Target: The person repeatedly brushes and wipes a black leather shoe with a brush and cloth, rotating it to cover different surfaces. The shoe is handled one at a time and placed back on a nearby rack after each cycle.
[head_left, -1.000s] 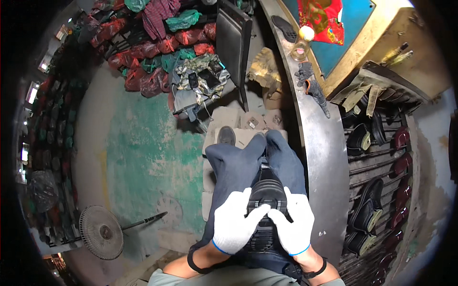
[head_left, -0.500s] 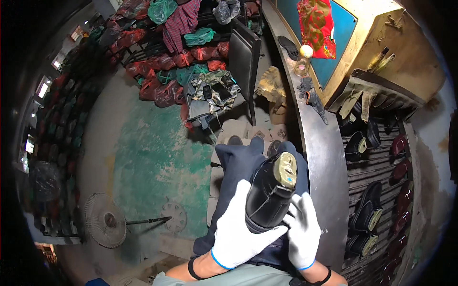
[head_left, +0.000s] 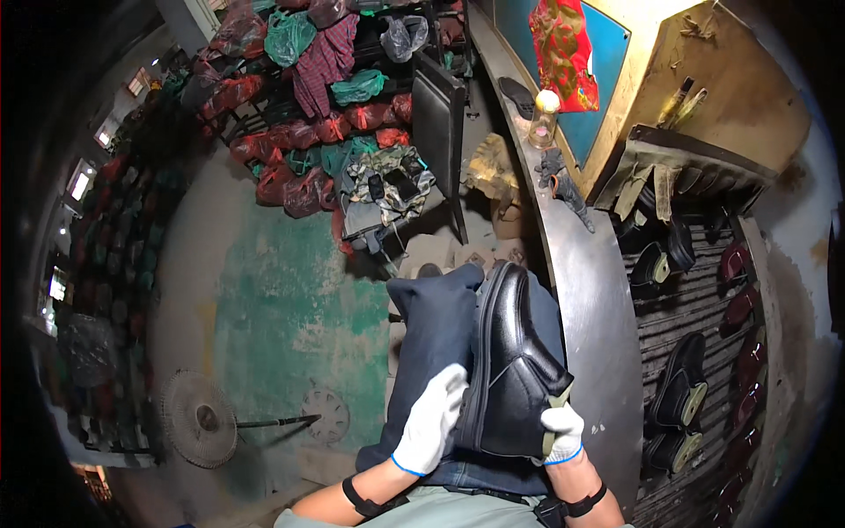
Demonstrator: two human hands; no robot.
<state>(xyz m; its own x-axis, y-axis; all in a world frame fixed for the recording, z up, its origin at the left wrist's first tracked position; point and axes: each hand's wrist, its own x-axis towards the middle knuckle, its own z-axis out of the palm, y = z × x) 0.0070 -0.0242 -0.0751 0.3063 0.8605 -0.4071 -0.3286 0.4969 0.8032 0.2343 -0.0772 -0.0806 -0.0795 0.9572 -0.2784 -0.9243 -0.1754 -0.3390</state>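
Observation:
A black leather shoe (head_left: 512,370) lies on its side over my lap, its toe away from me and its thick sole facing left. My left hand (head_left: 431,422), in a white glove with a blue cuff edge, supports the shoe along its sole near the heel, fingers close together. At the ankle opening, my right hand (head_left: 563,433), gloved the same way, grips the shoe on its right side. A pale yellow-green edge of the form inside (head_left: 554,414) shows at that opening, partly covered by the right hand's fingers.
To my right runs a metal ledge (head_left: 591,326), with a dark glove (head_left: 568,189) and a jar (head_left: 543,123) farther along. Beyond it, a slatted rack (head_left: 656,321) holds several shoes. A fan (head_left: 201,421) stands at left; a chair (head_left: 438,132) with camouflage cloth is ahead.
The shoe has turned from heel-up to lying on its side, toe now away from me. My right hand has shifted to the ankle opening, and my left to the sole.

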